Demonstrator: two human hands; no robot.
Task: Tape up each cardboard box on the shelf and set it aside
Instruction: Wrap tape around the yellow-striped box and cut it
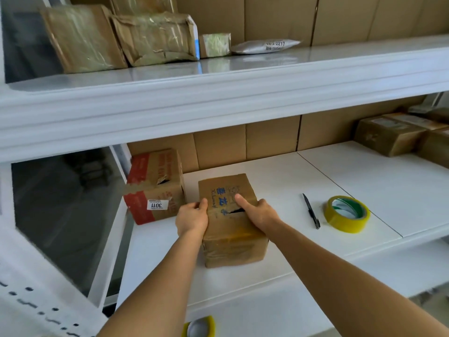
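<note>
White shelving unit (pixel 340 181) w/ cardboard backing; work on lower shelf. Box in hand (pixel 226 215) sits at shelf front, top seam gaping, no fresh tape seen on it. Left hand (pixel 192 218) grips its left top edge, thumb on top; right hand (pixel 258 211) grasps right top edge, thumb pressing flap down. Red-printed box (pixel 155 186) just left of left hand, torn top, apparently untaped. Wrapped parcels (pixel 398 132) well right of right hand, prob. done. Tape roll (pixel 347 214) right of right hand, untouched; pen (pixel 311 210) between. Judgement: early stage, taping of this box not yet begun.
</note>
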